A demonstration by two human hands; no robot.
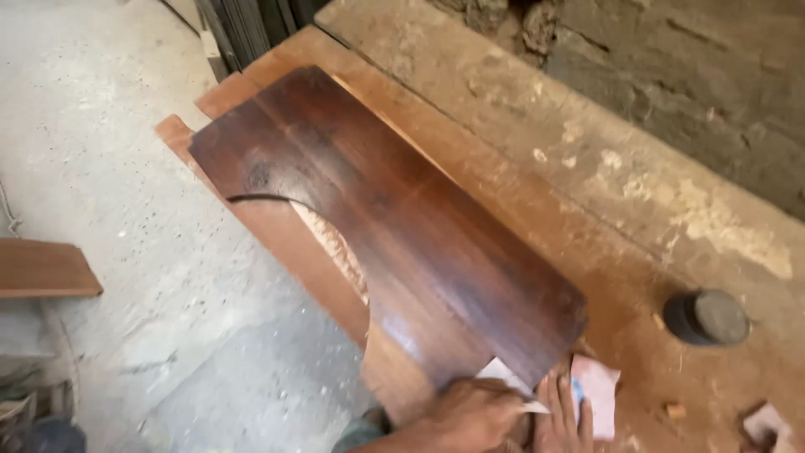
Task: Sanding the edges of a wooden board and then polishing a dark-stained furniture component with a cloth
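Note:
A dark stained wooden board (394, 210) with a curved cut-out on its near-left edge lies on lighter reddish boards (285, 239) on a workbench. My left hand (474, 415) is at the board's near corner, closed on a small white sheet (501, 372) that touches the board's edge. My right hand (563, 415) is right beside it, fingers flat on a pink sheet (599, 384) lying on the bench. Only part of each hand shows at the bottom edge.
A dark round tin (708, 317) stands on the dusty bench (587, 168) to the right. A second pink scrap (765, 424) and a wood chip (675, 411) lie near the bottom right. A rough wall (696, 67) runs behind. Concrete floor (101, 168) and a board end (42, 268) are on the left.

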